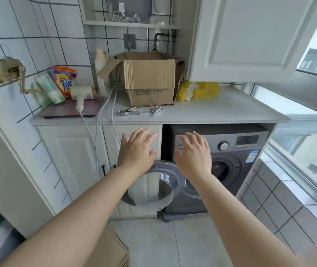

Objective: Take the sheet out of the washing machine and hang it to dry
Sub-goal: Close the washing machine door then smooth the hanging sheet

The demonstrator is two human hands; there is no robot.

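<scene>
I see the white surface (221, 110) running across the middle of the frame, with white cabinet doors (73, 157) below it on the left and a white wall cupboard (250, 35) filling the upper right. Under the right part of the surface sits the dark grey washing machine (238, 160), right of centre. Its round door (153, 185) is swung open to the left, glass bowl facing me, near the centre of the frame. The drum opening (222, 168) is dark, and I cannot tell whether the sheet is inside; no sheet shows anywhere in my view.

Both forearms reach in from the bottom corners toward the middle. My left hand (136, 149) is released, fingers straight and spread, palm away from me, held in front of the cabinet just above the top rim of the open door and grasping nothing. My right hand (195, 155) is likewise released, fingers spread, held in front of the machine's control panel left of the dial (223, 146), grasping nothing.

On the surface, centre top, stands an open cardboard box (150, 83). Just right of it lies a yellow plastic bag (200, 91). At the upper left a detergent packet (65, 81) leans against the tiled wall, with a white hair dryer (81, 94) in front of it, its cord hanging over the edge. Two metal clips (128, 112) lie in front of the box.
</scene>
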